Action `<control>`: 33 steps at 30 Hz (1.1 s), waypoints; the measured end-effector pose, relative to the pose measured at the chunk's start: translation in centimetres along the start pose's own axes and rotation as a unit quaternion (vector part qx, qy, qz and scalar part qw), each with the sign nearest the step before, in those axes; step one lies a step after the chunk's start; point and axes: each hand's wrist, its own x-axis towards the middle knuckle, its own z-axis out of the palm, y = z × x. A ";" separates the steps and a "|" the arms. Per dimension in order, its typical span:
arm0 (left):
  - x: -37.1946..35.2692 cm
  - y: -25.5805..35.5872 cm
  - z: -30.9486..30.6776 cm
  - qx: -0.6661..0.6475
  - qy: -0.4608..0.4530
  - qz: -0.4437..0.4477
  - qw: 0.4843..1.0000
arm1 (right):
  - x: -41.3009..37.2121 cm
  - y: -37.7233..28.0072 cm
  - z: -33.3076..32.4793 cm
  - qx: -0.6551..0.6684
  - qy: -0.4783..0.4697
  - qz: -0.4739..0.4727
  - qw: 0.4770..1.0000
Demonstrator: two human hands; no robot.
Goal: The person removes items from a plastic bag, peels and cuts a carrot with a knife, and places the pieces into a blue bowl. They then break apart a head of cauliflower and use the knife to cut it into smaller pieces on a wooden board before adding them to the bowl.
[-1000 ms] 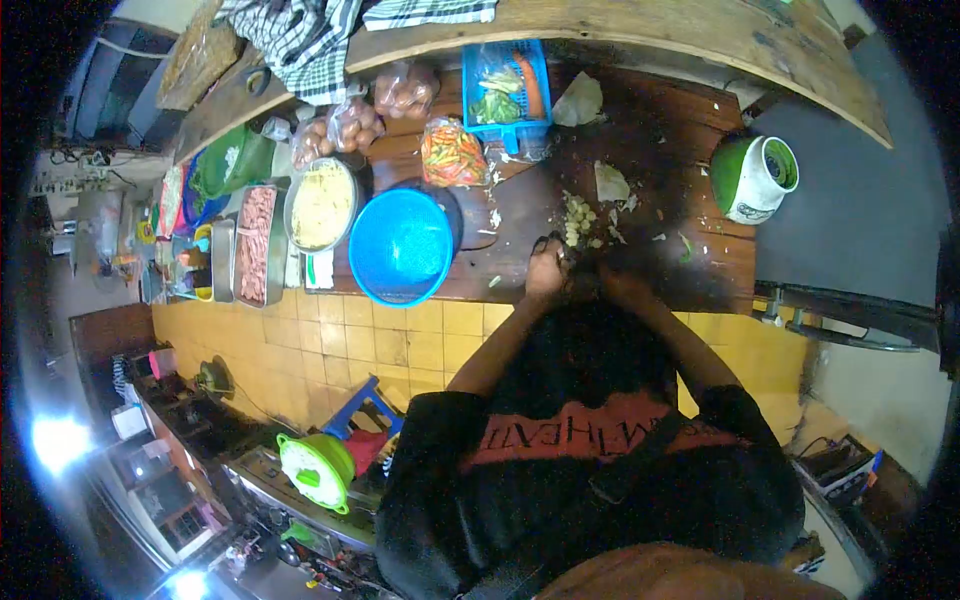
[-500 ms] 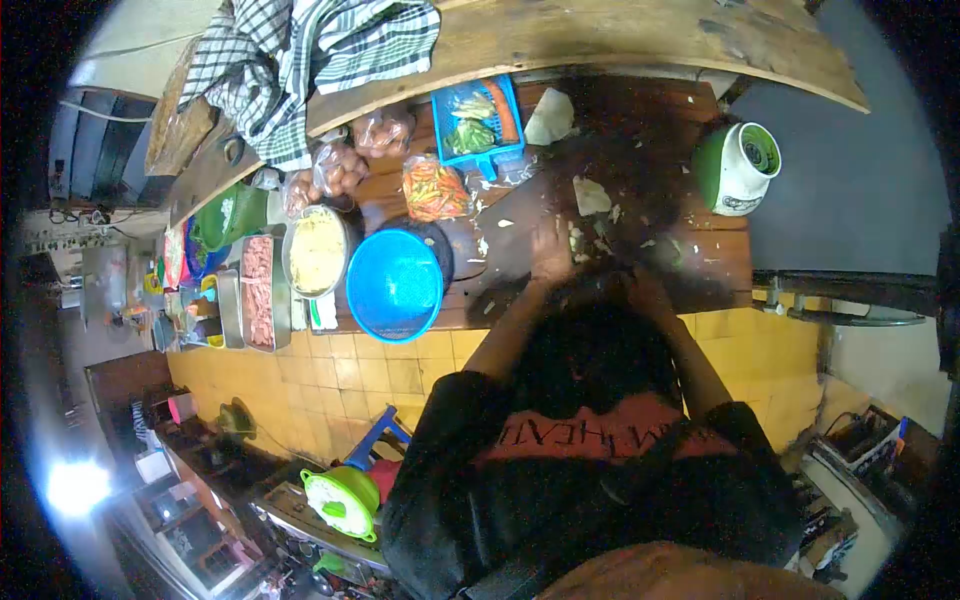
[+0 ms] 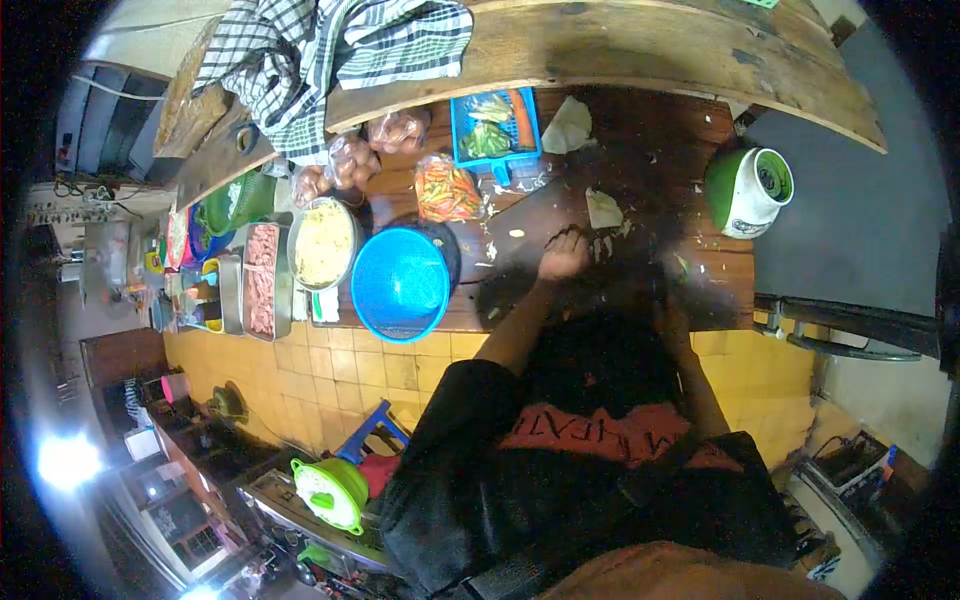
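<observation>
Roughly midway, I'd judge: pale chopped bits (image 3: 607,243) lie strewn on the dark wooden table (image 3: 650,135) just beside the left hand (image 3: 563,256), while a cabbage leaf (image 3: 603,209) just beyond them and a second leaf (image 3: 568,124) beside the blue basket (image 3: 455,125) look uncut. The left hand's fingers are bent, knuckles up, pressed towards the table; whether they grip anything I cannot tell. The right hand is hidden under dark hair. The blue basket holds greens and a carrot. The blue bowl (image 3: 400,285) looks empty. The metal bowl (image 3: 291,245) holds pale yellow shreds, the metal tray (image 3: 282,290) pinkish pieces, a clear bag (image 3: 446,190) probably chillies
</observation>
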 end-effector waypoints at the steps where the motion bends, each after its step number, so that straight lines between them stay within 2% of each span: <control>1: 0.3 0.5 -1.1 -0.002 0.042 0.006 0.999 | 0.1 1.1 0.5 -0.002 -0.001 0.000 1.000; 2: 0.2 0.6 -1.8 -0.003 0.044 0.005 0.999 | 0.5 2.9 1.5 -0.075 -0.011 -0.003 0.997; 3: 0.0 0.6 -2.4 -0.039 0.004 -0.033 0.999 | 0.9 3.7 1.9 -0.146 -0.020 -0.005 0.989; 4: -0.2 0.6 -2.8 -0.074 -0.038 -0.070 0.994 | 1.0 2.8 1.3 -0.147 -0.019 -0.004 0.989; 5: -0.8 -0.5 -1.4 -0.077 -0.040 -0.069 0.994 | 1.0 0.5 0.3 -0.065 0.009 -0.032 0.997; 6: -1.7 -2.5 1.2 -0.025 -0.038 0.027 0.999 | 1.0 -0.9 -0.4 0.019 0.039 -0.059 0.997; 7: -2.4 -3.8 3.1 0.026 -0.035 0.123 0.991 | 1.0 -0.3 0.0 0.018 0.040 -0.055 0.998; 8: -1.8 -3.3 1.8 0.023 -0.037 0.124 0.991 | 1.0 0.6 0.5 -0.001 0.017 -0.038 0.999; 9: -1.0 -2.8 0.4 -0.073 -0.062 -0.002 0.995 | 1.0 1.5 0.9 -0.021 -0.006 -0.023 0.999; 10: 0.4 -1.9 -2.0 -0.165 -0.085 -0.129 0.974 | 1.0 1.3 0.8 -0.021 -0.006 -0.023 0.999; 11: 2.1 0.6 -6.6 -0.156 -0.106 -0.239 0.952 | 1.0 0.6 0.6 0.019 -0.012 -0.053 0.998; 12: 2.0 0.1 -6.9 -0.155 -0.106 -0.241 0.952 | 1.1 -0.1 0.5 0.059 -0.019 -0.083 0.995; 13: 1.9 -0.5 -6.7 -0.285 -0.037 -0.315 0.905 | 1.2 -0.9 0.4 0.060 -0.021 -0.083 0.995; 14: 1.6 -1.2 -6.3 -0.406 0.034 -0.379 0.831 | 1.4 -1.4 0.6 0.032 0.013 -0.131 0.991; 15: 1.8 -1.3 -5.6 -0.494 0.186 -0.314 0.789 | 1.6 -1.9 0.5 0.004 0.049 -0.180 0.983; 17: 2.9 -1.2 -11.0 -0.603 0.145 -0.509 0.597 | 2.1 -1.3 1.1 -0.003 0.030 -0.169 0.985; 18: 2.5 -1.5 -12.4 -0.670 0.240 -0.434 0.553 | 2.1 -1.1 1.5 -0.010 0.012 -0.155 0.988; 19: 1.7 -2.8 -14.3 -0.667 0.244 -0.448 0.544 | 2.0 -1.7 1.5 -0.008 0.012 -0.154 0.988; 20: 1.4 -2.9 -18.0 -0.626 0.274 -0.462 0.566 | 2.0 -3.0 1.1 -0.003 0.025 -0.147 0.989; 21: -0.3 -4.8 -18.6 -0.654 0.345 -0.387 0.550 | 1.9 -4.0 0.7 0.002 0.038 -0.139 0.990; 22: -1.9 -5.8 -21.2 -0.613 0.355 -0.439 0.553 | 2.1 -4.0 0.5 0.004 0.039 -0.138 0.990; 23: -2.2 -6.6 -23.6 -0.480 0.380 -0.531 0.585 | 2.4 -3.8 0.2 -0.011 -0.006 -0.115 0.993; 24: -3.9 -8.3 -24.1 -0.443 0.443 -0.494 0.603 | 2.5 -3.8 0.0 -0.026 -0.050 -0.092 0.994; 25: -6.1 -9.6 -25.0 -0.396 0.437 -0.494 0.639 | 2.6 -4.1 -0.1 -0.025 -0.050 -0.090 0.994; 26: -7.1 -9.8 -26.2 -0.257 0.413 -0.511 0.709 | 2.6 -4.7 0.1 0.041 -0.031 -0.079 0.996; 27: -9.1 -11.0 -26.6 -0.167 0.337 -0.500 0.781 | 2.7 -5.0 0.2 0.106 -0.011 -0.069 0.992; 28: -11.1 -12.2 -26.2 -0.073 0.254 -0.478 0.838 | 2.9 -4.5 0.7 0.109 -0.010 -0.067 0.992; 29: -12.0 -12.3 -25.7 -0.072 0.252 -0.476 0.839 | 3.1 -3.4 1.3 0.077 -0.015 -0.053 0.996; 31: -13.0 -12.1 -25.1 0.117 0.151 -0.483 0.855 | 3.0 -2.4 2.1 0.047 -0.020 -0.035 0.998; 33: -12.6 -11.9 -24.8 0.141 0.149 -0.492 0.846 | 3.0 -2.6 2.1 -0.029 0.058 -0.121 0.990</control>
